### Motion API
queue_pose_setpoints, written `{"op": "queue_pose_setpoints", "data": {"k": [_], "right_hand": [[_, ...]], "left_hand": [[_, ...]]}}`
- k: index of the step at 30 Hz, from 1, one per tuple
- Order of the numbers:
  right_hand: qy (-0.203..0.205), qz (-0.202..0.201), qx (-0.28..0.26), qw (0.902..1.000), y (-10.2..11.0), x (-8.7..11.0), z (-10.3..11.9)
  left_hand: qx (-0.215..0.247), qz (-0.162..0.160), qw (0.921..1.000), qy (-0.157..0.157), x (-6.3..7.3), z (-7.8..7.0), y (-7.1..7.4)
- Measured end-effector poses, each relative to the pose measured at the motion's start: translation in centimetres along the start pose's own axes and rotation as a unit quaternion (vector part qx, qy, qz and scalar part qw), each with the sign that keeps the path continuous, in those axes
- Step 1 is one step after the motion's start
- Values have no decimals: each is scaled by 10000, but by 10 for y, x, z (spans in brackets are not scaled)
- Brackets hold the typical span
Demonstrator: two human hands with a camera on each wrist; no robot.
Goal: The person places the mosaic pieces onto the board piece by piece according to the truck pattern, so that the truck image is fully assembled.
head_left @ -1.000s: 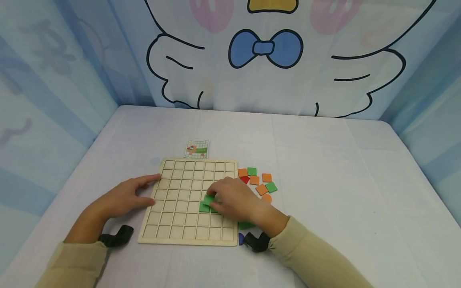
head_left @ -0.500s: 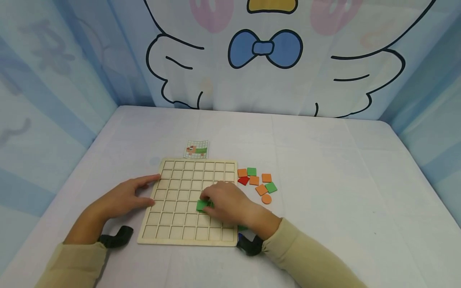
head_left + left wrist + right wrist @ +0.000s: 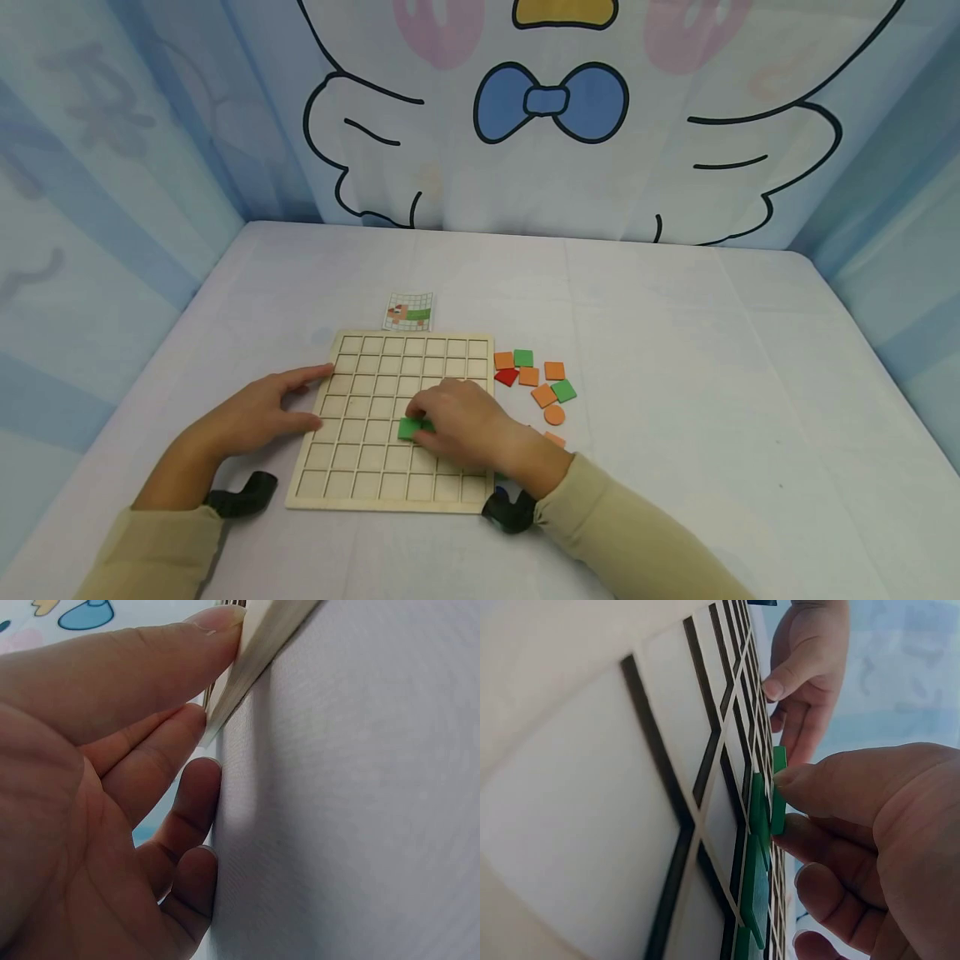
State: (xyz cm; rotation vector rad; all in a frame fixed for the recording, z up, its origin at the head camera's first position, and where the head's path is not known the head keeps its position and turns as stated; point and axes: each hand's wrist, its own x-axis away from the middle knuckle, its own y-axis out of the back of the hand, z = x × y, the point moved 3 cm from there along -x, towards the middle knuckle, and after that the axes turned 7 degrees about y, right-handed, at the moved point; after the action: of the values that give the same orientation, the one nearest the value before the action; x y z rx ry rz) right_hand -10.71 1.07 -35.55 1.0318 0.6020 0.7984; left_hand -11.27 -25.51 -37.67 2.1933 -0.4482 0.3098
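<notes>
My right hand (image 3: 461,425) pinches a green square tile (image 3: 779,791) between thumb and index finger, close over the wooden grid board (image 3: 352,492). In the right wrist view other green tiles (image 3: 754,892) lie in the board's cells just beside it, partly in a row; in the head view my fingers cover most of them. At the board's left edge my left hand (image 3: 258,408) rests with thumb and index finger spread, their tips touching the frame. The left wrist view shows that thumb (image 3: 165,664) against the board's side, with the lower fingers relaxed on the cloth.
A small picture card (image 3: 408,312) with a coloured grid lies behind the board. Right of the board are scattered loose pieces: orange squares (image 3: 554,371), green squares (image 3: 564,391), a red piece (image 3: 507,377) and an orange disc (image 3: 554,415). More pieces are partly hidden beside my right wrist.
My right hand has moved left along the row of green tiles, carrying the pinched green tile. Orange pieces beside its wrist have come into view. My left hand stays in place.
</notes>
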Motion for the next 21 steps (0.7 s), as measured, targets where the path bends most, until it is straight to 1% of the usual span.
{"op": "queue_pose_setpoints", "data": {"k": [7, 14, 21], "right_hand": [[32, -3, 17, 10000, -4, -5, 0], [-73, 53, -51, 9999, -6, -7, 1], [-100, 22, -3, 9999, -5, -8, 2]], "left_hand": [[15, -22, 10000, 14, 1, -1, 0], [5, 8, 10000, 4, 1, -1, 0], [-20, -23, 10000, 39, 1, -1, 0]]}}
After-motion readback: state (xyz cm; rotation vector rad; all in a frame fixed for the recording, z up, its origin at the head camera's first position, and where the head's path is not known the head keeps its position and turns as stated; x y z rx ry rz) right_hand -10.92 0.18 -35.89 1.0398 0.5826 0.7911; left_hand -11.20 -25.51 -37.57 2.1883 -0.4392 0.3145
